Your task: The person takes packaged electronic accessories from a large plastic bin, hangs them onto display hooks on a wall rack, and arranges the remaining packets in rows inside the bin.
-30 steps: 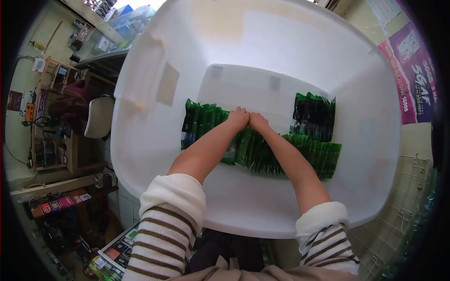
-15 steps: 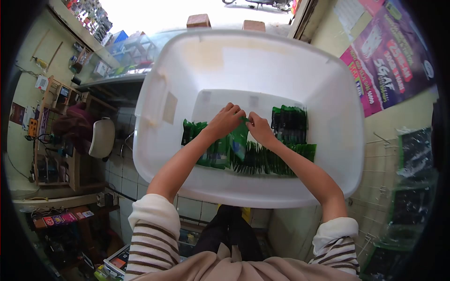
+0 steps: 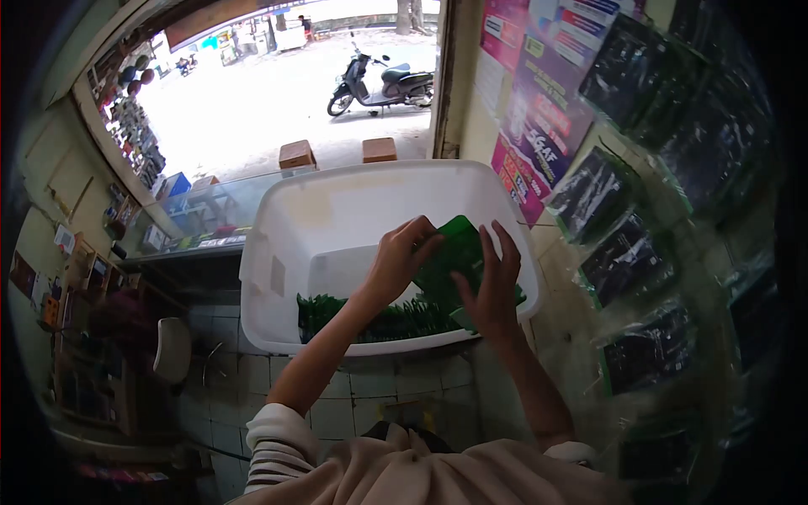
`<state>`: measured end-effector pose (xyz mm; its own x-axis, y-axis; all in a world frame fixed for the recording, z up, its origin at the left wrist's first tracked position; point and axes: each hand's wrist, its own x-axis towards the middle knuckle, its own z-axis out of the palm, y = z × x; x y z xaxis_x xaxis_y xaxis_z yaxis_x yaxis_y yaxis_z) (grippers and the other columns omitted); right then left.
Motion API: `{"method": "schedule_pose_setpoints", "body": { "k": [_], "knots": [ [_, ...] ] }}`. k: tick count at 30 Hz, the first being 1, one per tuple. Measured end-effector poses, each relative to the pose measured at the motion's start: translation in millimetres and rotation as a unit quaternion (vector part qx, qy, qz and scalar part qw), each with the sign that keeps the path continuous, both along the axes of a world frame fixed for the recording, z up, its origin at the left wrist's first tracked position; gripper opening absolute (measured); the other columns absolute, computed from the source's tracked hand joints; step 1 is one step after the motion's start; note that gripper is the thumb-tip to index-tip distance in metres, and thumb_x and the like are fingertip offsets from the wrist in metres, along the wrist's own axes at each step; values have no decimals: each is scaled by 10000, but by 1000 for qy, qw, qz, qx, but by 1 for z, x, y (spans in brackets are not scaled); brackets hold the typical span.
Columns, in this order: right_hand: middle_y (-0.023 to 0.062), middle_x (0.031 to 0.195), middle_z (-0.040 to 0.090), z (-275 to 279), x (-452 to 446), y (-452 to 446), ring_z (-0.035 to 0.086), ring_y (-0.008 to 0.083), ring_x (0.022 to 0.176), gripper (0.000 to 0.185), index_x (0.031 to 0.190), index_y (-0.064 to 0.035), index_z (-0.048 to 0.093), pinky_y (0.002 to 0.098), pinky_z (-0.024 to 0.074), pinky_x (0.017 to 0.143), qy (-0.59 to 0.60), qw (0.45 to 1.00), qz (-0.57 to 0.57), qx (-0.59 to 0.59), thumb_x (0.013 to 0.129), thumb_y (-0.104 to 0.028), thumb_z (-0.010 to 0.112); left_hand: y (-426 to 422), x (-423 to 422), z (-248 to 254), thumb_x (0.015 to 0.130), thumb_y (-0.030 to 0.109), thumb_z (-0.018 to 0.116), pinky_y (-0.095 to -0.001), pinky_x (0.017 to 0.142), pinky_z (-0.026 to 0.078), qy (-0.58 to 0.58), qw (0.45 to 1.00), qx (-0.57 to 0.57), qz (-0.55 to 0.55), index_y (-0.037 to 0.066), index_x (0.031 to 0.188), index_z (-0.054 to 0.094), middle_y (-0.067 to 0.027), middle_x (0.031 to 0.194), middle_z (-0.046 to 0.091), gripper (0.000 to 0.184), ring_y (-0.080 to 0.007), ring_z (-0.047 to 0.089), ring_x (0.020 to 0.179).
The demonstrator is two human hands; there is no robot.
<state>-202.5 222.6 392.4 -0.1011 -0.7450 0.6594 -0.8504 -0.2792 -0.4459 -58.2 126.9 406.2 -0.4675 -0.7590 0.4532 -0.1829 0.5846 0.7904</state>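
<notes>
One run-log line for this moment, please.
left hand: holding green plastic packet | right hand: fingers spread at packet, grip unclear | white plastic tub: row of green packets inside

The green packet (image 3: pixel 451 254) is flat and roughly rectangular. It is tilted above the right part of the white tub (image 3: pixel 341 202), its left edge in my left grip (image 3: pixel 398 259). Further green packets (image 3: pixel 379 324) stand on edge in a close row inside the tub, along its near side.
</notes>
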Motion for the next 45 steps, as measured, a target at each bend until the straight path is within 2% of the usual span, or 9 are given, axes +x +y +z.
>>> {"method": "schedule_pose_setpoints", "body": {
  "k": [3,8,14,18,24,32,36,39,45],
  "knots": [
    [232,1364,186,-6,-2,42,184,421,1260,863,1334,-101,278,587,150,994,103,993,-49,21,642,-359,724,26,-25,6,839,111,559,-286,558,460,17,994,71,-76,-13,826,512,-106,670,582,133,-131,592,655],
    [249,1361,167,-26,-11,107,171,417,1268,868,1346,-56,233,538,173,1007,105,982,-146,64,704,-473,640,71,-56,3,834,144,564,-299,568,468,-64,978,57,-192,-15,842,488,-99,703,577,176,-149,603,669],
    [246,1363,144,-44,-1,175,166,419,1272,845,1351,-45,161,468,215,1025,-211,975,-38,58,698,-170,683,120,-89,-3,817,124,552,-288,568,478,-120,917,81,-373,-6,907,420,-132,755,554,206,-161,601,690],
    [179,1254,374,-59,1,224,397,243,1176,586,1333,-22,231,329,356,934,-284,944,-170,8,838,-98,535,161,-129,-31,849,131,519,-279,562,485,-93,851,111,-505,3,926,405,-87,726,530,187,-142,600,695],
    [140,1191,465,-23,26,320,494,236,1065,454,1306,-43,322,304,374,893,-409,842,-351,-8,868,-53,443,250,-153,10,857,138,559,-244,584,449,-153,759,152,-615,12,855,455,-35,745,508,164,-98,548,673],
    [100,1149,475,-15,56,441,467,158,1040,453,1234,-12,385,265,366,876,-301,824,-451,-166,813,-28,549,375,-173,8,705,9,672,-307,783,443,131,723,-65,-675,42,922,496,-88,1077,455,281,-185,500,973],
    [73,1096,473,-39,84,488,479,159,1013,449,1193,-3,404,264,372,872,-368,758,-504,-187,784,-16,588,425,-167,-25,725,-47,630,-289,782,500,-3,609,110,-785,32,952,516,-81,994,515,266,-170,554,887],
    [83,1078,470,-54,102,510,479,160,1001,531,1236,-26,345,267,376,866,-361,709,-547,-260,775,-17,608,452,-155,-37,739,-56,610,-274,747,525,-49,560,72,-824,13,896,553,-75,944,540,180,-163,575,859],
    [122,1083,456,-108,117,559,470,193,1009,647,1265,-57,235,287,373,872,-184,634,-671,-337,752,13,623,520,-135,-60,768,16,608,-292,719,531,-93,559,95,-819,24,904,607,-59,954,567,137,-162,580,868]
  ]
}}
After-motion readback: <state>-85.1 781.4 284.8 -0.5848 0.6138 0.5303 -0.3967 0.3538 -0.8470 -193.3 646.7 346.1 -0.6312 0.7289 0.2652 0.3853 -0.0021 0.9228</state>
